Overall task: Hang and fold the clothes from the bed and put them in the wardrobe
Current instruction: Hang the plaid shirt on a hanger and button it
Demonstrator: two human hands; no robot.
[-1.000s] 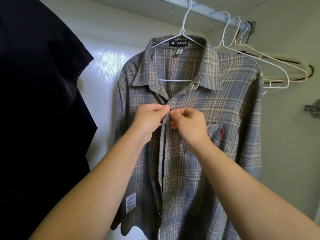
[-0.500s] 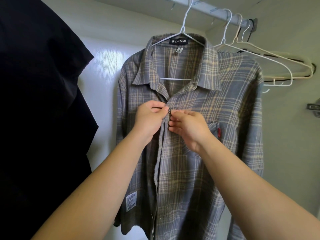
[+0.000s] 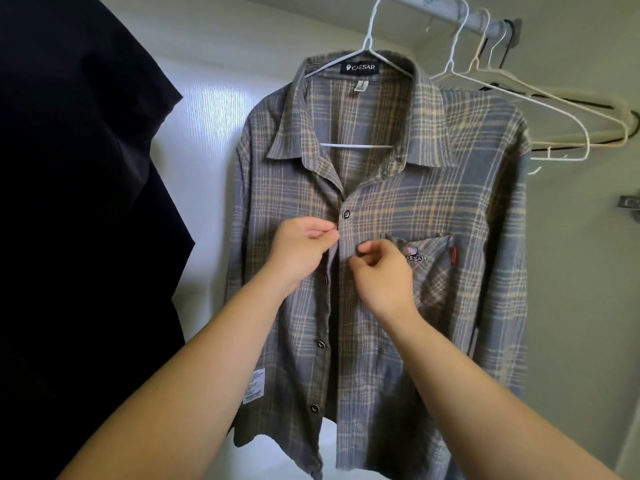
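One plaid shirt is hung on a white hanger from the wardrobe rail. Its front edge is pinched by the fingers of the left hand; whether cloth is gripped by the curled fingers of the right hand cannot be told.

Soft, cool light comes from the front, brightest as a washed-out glare patch on the glossy back panel beside the plaid shirt, whose weave and labels are sharp. The dark garment at the view's left edge sinks to near-black. Wide-angle distortion bows the rail and stretches the lower corners.
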